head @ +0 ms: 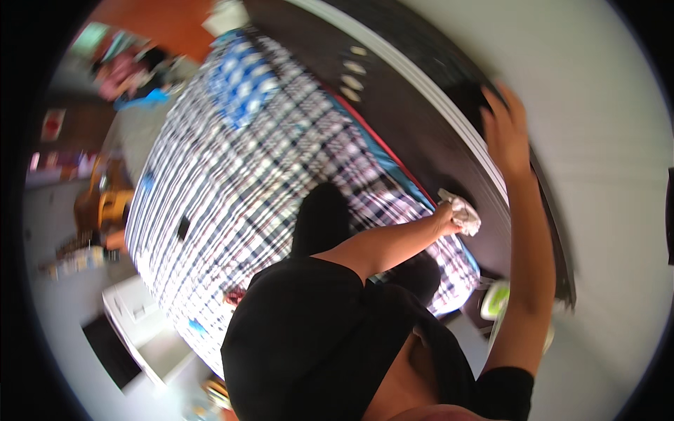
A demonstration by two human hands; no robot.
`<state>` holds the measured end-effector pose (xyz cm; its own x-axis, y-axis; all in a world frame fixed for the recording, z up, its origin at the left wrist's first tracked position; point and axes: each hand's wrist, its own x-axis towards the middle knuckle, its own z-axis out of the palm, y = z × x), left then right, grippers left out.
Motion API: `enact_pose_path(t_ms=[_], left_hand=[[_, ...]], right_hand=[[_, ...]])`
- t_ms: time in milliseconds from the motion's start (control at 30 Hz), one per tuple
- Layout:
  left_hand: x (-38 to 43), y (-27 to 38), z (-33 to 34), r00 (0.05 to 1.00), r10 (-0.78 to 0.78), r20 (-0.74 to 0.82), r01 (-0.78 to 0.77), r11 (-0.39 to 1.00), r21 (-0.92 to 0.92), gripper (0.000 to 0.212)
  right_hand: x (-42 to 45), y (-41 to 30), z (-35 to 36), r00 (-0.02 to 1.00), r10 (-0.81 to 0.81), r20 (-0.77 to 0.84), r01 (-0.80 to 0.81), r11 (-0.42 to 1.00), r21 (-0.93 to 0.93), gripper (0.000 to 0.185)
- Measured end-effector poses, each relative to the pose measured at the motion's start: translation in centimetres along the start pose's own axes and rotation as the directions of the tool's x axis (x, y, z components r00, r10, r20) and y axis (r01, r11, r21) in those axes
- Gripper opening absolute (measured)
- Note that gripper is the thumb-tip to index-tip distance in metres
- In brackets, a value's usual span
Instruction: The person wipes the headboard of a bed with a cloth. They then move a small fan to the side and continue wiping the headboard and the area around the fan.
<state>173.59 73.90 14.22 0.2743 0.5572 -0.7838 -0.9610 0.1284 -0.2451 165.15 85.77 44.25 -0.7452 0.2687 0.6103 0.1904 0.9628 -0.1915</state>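
My left hand (447,220) is closed around a crumpled whitish cloth (465,214) against the dark headboard panel (416,126), just above the mattress edge. Farther right, my right hand (505,131) is raised at the headboard's dark top, its fingers spread and blurred. It holds nothing that I can see; whether its fingertips touch the top is unclear. Below the panel lies a bed with a plaid sheet (253,184), and my dark-clothed knee is on it.
A blue-and-white checked pillow (242,84) lies at the bed's far end. A small dark flat object (184,228) rests on the sheet. White drawers (131,305) and a yellow chair (113,208) stand beyond the bed. The pale wall (595,131) rises behind the headboard.
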Motion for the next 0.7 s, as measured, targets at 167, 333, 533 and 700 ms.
enact_pose_path(t_ms=[167,333,533,700], left_hand=[[-12.6,10.0,-1.0,0.898,0.355,0.259,-0.439,0.706,0.555,0.018],[-15.1,8.6,-6.3,0.607,0.503,0.616,-0.461,-0.408,0.788,0.033],[-23.4,13.0,-4.5,0.412,0.338,0.846,-0.656,-0.534,0.533,0.057],[-28.8,17.8,2.6,0.127,0.644,0.754,-0.502,-0.614,0.609,0.045]], right_hand=[[-15.3,-7.8,2.1,0.984,0.170,0.048,-0.177,0.956,0.233,0.038],[-24.1,-12.9,12.1,0.465,0.518,0.718,-0.450,-0.560,0.695,0.051],[-19.1,-9.9,8.0,0.363,0.702,0.613,-0.796,-0.109,0.596,0.044],[-4.5,-9.0,7.8,0.964,0.260,0.055,-0.252,0.961,-0.117,0.057]])
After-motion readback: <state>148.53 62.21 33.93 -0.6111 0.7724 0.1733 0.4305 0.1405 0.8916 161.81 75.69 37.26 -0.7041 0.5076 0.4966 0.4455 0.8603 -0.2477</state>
